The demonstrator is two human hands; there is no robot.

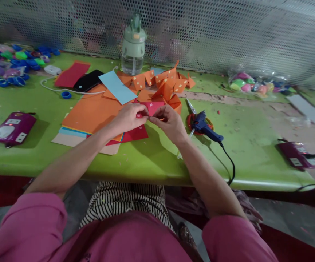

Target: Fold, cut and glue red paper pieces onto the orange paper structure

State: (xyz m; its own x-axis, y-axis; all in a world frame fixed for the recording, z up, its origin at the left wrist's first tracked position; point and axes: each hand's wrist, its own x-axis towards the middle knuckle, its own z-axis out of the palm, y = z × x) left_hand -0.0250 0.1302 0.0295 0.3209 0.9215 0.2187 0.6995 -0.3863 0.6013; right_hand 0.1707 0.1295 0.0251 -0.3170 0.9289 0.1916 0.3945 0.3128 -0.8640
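Note:
My left hand [130, 118] and my right hand [171, 123] meet over the paper pile, both closed in a pinch. Their fingertips touch or nearly touch, and whatever lies between them is too small to make out. Just behind and under the fingers shows red paper [152, 106] with small pale squares on it. Under my left wrist lies a stack of orange sheets [87, 115] with other colours below. A light blue paper strip [117, 87] rests across the back of the stack. Folded orange paper shapes [165, 89] with pale squares sit beyond my hands.
Right of my hands, a blue glue gun [204, 124] lies over scissors [191, 106]. A water bottle [133, 47] stands at the back by the mesh panel. Purple power sockets [13, 128] lie left and right. A black phone [90, 80] and colourful small pieces [15, 63] are left.

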